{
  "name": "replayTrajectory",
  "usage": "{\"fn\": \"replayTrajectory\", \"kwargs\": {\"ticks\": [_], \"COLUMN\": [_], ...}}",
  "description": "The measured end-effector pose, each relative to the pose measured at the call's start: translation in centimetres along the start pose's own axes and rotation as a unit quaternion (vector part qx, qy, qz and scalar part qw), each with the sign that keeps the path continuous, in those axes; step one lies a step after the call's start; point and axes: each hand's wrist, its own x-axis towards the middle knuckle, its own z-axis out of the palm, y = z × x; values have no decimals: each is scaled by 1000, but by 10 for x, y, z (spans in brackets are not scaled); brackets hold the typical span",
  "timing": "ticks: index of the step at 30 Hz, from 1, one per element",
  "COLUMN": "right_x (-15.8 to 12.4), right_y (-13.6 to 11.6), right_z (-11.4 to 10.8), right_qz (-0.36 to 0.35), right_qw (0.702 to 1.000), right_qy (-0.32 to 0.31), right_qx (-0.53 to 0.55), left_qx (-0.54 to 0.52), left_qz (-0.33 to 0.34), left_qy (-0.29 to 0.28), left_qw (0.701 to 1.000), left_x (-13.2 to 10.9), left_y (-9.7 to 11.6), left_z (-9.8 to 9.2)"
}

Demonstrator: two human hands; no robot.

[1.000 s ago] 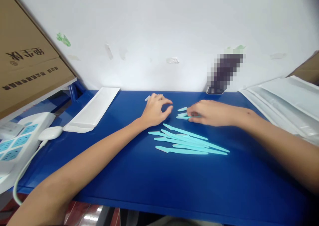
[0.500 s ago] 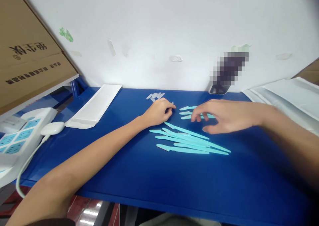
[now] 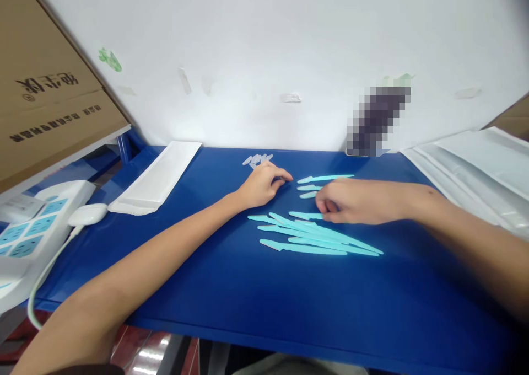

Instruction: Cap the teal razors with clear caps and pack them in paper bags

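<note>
My right hand is closed on a turquoise eyebrow razor; its head sticks out to the left of my fingertips. Just below lies a loose, overlapping pile of turquoise eyebrow razors. Above and partly behind my right hand, 3 more razors lie in a row, heads to the left. My left hand rests on the table left of that row, thumb and index finger slightly apart, the other fingers curled. Several small translucent caps lie right behind it, partly hidden.
A white open-ended box lies on the blue table at the left. Beyond it are a power strip with a white plug and cable, and a cardboard box. A blurred-out device leans on the wall. White plastic bags lie right.
My right hand has closed from an open reach and grips a razor, drawn away from the pile to the right. My left hand has barely moved; its fingers are slightly straighter.
</note>
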Motion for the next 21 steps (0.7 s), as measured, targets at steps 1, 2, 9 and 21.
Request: {"fn": "replayTrajectory", "kwargs": {"ticks": [1, 2, 9, 21], "right_x": [-2, -3, 1, 6], "right_y": [5, 11, 35, 43], "right_z": [-3, -5, -14, -13], "right_qz": [8, 15, 44, 41], "right_qw": [1000, 1000, 998, 997], "right_qy": [-13, -26, -30, 66], "right_qx": [-2, -5, 15, -7], "left_qx": [-2, -6, -36, -75], "left_qz": [-5, -9, -12, 14], "left_qy": [1, 1, 5, -54], "left_qw": [1000, 1000, 999, 996], "left_x": [0, 0, 1, -2], "left_y": [0, 1, -1, 9], "left_z": [0, 0, 2, -4]}}
